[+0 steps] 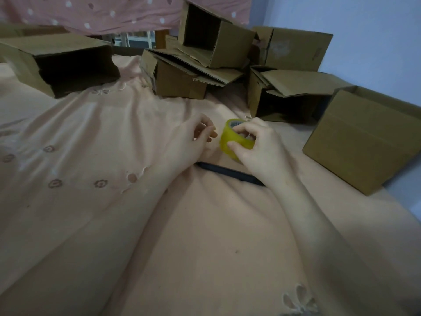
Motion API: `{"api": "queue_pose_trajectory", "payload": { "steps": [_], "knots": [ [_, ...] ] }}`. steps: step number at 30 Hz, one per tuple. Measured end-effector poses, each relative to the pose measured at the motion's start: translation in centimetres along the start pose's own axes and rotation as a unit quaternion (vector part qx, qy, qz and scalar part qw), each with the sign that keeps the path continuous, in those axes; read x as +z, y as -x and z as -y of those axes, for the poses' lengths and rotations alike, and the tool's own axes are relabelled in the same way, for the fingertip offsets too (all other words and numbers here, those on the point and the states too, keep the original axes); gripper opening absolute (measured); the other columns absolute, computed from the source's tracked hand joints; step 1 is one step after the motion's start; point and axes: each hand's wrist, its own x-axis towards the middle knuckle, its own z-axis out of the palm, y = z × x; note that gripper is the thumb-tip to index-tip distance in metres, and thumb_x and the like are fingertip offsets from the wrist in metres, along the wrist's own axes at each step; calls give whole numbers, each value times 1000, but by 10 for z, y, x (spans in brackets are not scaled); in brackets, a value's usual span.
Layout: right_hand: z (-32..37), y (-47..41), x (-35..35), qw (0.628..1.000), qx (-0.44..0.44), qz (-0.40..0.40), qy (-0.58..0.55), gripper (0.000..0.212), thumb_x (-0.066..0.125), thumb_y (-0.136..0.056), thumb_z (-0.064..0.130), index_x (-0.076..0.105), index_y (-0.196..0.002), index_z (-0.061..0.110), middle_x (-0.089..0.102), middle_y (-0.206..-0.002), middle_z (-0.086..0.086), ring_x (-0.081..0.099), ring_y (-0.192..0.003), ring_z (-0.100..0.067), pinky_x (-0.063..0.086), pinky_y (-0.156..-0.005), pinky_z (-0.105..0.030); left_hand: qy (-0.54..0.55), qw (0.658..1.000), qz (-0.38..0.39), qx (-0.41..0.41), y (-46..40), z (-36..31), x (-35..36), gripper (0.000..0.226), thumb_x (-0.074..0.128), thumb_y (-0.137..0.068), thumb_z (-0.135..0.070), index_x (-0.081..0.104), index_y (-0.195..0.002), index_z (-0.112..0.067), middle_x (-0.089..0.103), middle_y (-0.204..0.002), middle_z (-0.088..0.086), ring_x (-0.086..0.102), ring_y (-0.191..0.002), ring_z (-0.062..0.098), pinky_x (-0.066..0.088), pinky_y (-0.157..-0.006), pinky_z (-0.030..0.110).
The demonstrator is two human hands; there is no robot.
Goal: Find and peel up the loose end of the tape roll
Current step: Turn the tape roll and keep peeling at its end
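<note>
A roll of yellowish clear tape (230, 142) is held just above the peach bedsheet, a little right of centre. My right hand (257, 147) grips it, thumb on the outer band and fingers curled over the top into the core. My left hand (196, 140) hovers just left of the roll, its fingers loosely curled, their tips close to the roll's side but apart from it. No loose tape end shows from here.
A dark pen-like tool (227, 173) lies on the bedsheet (102, 137) under my wrists. Several cardboard boxes stand around: one at far left (61, 62), a pile at the back (193, 65), one at right (364, 137). A blue wall rises at right.
</note>
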Motion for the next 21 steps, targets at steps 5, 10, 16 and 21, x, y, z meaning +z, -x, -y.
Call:
{"api": "queue_pose_trajectory", "payload": {
  "steps": [5, 10, 16, 21],
  "knots": [
    [-1, -3, -4, 990, 47, -73, -110, 16, 72, -79, 18, 69, -94, 16, 56, -86, 5, 49, -71, 5, 35, -65, -5, -14, 999, 2, -39, 0, 4, -2, 22, 55, -88, -18, 53, -85, -40, 69, -86, -8, 65, -81, 15, 54, -84, 43],
    [3, -3, -11, 952, 107, -120, -260, 10, 70, -82, 23, 70, -93, 21, 68, -89, 0, 60, -82, -9, 48, -72, -18, -15, 999, 26, -38, 3, -6, -2, 28, 60, -90, -28, 59, -118, -30, 66, -102, -9, 63, -91, 10, 53, -85, 31],
    [7, -1, -11, 944, 99, -109, -296, 13, 68, -83, 27, 70, -94, 21, 70, -88, 3, 65, -88, -17, 54, -79, -36, 6, 999, 39, 4, 3, -13, -2, 35, 57, -91, -33, 57, -126, -30, 67, -111, -7, 63, -96, 6, 52, -84, 25],
    [8, 0, -10, 952, 72, -101, -280, 14, 71, -81, 25, 70, -94, 21, 69, -94, -3, 62, -83, -13, 50, -71, -22, 25, 1000, 18, 4, 2, -11, 0, 34, 54, -82, -49, 63, -112, -35, 72, -94, -6, 67, -91, 7, 52, -88, 32]
  ]
}}
